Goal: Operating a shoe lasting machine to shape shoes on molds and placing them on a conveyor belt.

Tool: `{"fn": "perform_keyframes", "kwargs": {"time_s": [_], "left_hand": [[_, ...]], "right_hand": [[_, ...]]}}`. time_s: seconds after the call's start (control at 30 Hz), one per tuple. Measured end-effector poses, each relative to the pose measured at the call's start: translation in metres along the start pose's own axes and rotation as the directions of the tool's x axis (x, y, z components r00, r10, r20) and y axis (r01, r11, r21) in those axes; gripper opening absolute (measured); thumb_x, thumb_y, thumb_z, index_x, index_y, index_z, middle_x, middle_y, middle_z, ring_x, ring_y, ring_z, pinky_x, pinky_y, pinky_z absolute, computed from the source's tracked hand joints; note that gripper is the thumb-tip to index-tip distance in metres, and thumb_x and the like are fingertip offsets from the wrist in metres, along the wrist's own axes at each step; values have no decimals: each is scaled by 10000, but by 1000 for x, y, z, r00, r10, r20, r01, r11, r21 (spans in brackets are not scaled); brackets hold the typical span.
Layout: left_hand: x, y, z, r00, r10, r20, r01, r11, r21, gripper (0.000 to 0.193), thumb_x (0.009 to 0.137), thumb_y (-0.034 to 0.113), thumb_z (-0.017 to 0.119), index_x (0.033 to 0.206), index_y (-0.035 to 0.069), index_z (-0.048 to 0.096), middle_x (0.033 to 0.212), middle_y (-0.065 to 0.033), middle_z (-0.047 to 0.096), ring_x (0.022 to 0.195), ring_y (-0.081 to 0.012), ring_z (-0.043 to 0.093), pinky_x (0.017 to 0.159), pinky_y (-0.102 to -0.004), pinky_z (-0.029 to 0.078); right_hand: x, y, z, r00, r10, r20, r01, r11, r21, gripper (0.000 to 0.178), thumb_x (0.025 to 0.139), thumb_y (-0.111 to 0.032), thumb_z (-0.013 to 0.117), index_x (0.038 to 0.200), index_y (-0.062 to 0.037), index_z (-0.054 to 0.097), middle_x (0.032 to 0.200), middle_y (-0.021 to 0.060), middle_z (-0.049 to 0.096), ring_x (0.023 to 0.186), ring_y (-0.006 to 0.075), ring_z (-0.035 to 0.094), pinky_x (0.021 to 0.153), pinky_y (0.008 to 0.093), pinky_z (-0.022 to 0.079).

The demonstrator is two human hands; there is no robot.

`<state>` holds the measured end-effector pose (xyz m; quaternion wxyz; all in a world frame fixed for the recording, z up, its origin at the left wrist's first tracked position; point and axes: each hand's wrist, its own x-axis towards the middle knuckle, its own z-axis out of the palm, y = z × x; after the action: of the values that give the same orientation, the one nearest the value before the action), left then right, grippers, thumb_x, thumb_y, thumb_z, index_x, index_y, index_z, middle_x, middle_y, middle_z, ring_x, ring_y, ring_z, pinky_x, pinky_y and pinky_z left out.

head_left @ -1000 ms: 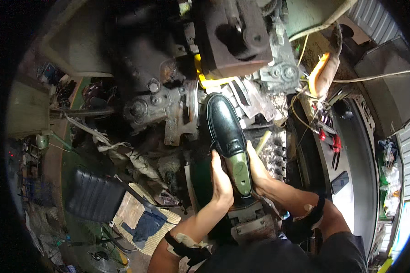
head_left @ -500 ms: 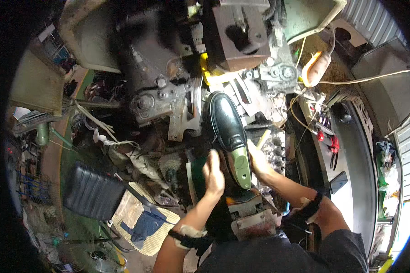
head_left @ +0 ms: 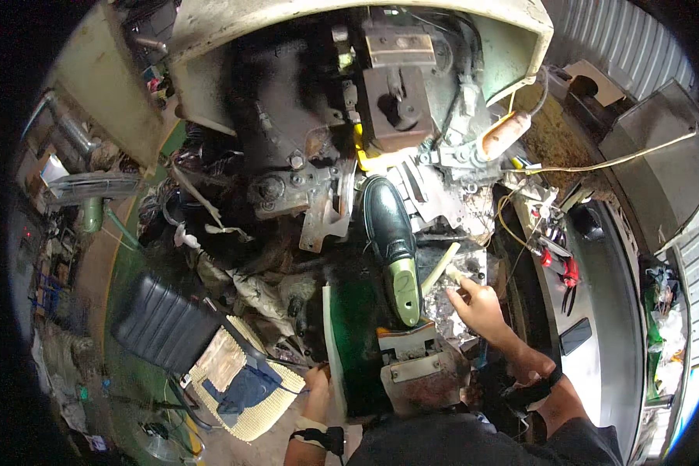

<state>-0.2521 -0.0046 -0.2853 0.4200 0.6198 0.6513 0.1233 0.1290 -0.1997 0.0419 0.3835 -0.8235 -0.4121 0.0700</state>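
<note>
A black leather shoe (head_left: pixel 388 213) sits on a green shoe last (head_left: pixel 405 291), toe pointing away from me into the machine. The last's heel end is above a metal block with a pale plate (head_left: pixel 415 366). My right hand (head_left: pixel 480 312) is to the right of the last, thumb and forefinger apart, fingertips beside a pale yellow stick-shaped piece (head_left: pixel 440 269). Low on the left, my left hand (head_left: pixel 317 382) is curled by the pale edge strip (head_left: pixel 332 342) of a dark green panel; what its fingers hold, if anything, is hidden.
The machine's dark press block (head_left: pixel 396 105) stands beyond the shoe, under a pale hood (head_left: pixel 365 12). A lit work lamp (head_left: pixel 505 136) hangs at its right. Red-handled pliers (head_left: pixel 561 268) and a phone (head_left: pixel 575 335) lie on the right bench. A black-backed chair (head_left: pixel 163 322) stands left.
Both hands have come away from the shoe and last, which stay at the machine. The left hand dropped down and left; the right moved right, beside the pale stick. The view has shifted.
</note>
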Motion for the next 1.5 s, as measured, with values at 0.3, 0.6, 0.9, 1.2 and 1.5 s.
{"fn": "perform_keyframes", "kwargs": {"time_s": [0.3, 0.6, 0.9, 1.2, 1.5], "left_hand": [[-18, 73, -32, 954, 154, -257, -173, 983, -54, 357, 847, 135, 662, 1173, -11, 672, 994, -170, 716, 896, -237, 667, 788, -385, 503], [-130, 365, -58, 790, 612, -18, -523, 660, -539, 852, 852, 265, 804, 1489, -54, 337, 1441, -300, 482, 1345, -349, 489, 1142, -424, 363], [-156, 398, -16, 608, 781, -146, -794, 604, -70, 1096, 774, 284, 814, 1537, -89, 120, 1533, -395, 244, 1424, -509, 289, 1188, -485, 272], [-166, 423, -42, 465, 795, -390, -844, 531, 77, 499, 773, 239, 844, 1088, -106, 669, 1028, -278, 702, 939, -369, 704, 856, -391, 543], [-164, 433, -35, 531, 676, -510, -759, 647, 67, 399, 731, 295, 854, 883, -46, 714, 926, -209, 721, 850, -367, 692, 797, -429, 537]], "right_hand": [[-2, 17, 1, 996, 87, 29, -87, 996, -4, 369, 881, -250, 706, 1171, -25, 677, 718, 191, 688, 635, 334, 691, 599, 418, 537], [-4, 23, 0, 994, 112, 12, -112, 993, 35, 380, 880, -266, 706, 1207, -72, 682, 743, 165, 710, 679, 344, 705, 665, 426, 559], [-3, 34, 9, 998, 29, -47, -23, 992, 121, 338, 875, -233, 703, 1155, -42, 696, 717, 169, 693, 647, 313, 691, 647, 407, 544], [0, 34, 10, 995, 26, -98, 0, 964, 265, 253, 895, -220, 687, 1028, -6, 710, 712, 168, 693, 638, 301, 695, 629, 387, 542], [0, 23, 2, 996, 91, 6, -90, 981, 174, 276, 905, -258, 659, 827, 5, 691, 676, 199, 666, 644, 363, 679, 637, 420, 530]]}}
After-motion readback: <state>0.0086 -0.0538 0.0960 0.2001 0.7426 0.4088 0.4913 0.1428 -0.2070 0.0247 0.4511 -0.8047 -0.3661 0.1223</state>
